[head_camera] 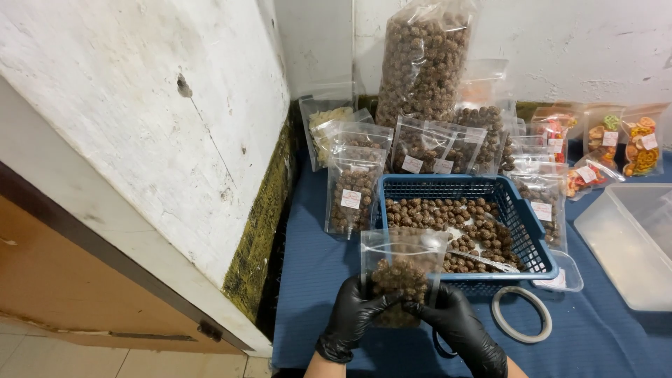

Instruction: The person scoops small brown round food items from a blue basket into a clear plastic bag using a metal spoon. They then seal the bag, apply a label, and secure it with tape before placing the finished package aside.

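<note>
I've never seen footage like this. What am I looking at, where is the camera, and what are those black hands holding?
There is no machine here: a person wears a camera on the head, looking down at their own hands in black gloves. The left hand and right hand hold a clear pouch partly filled with brown balls. Behind it, on a blue cloth, a blue basket holds more balls. Filled pouches stand along the wall, beside a tape ring and a clear tub.
</note>
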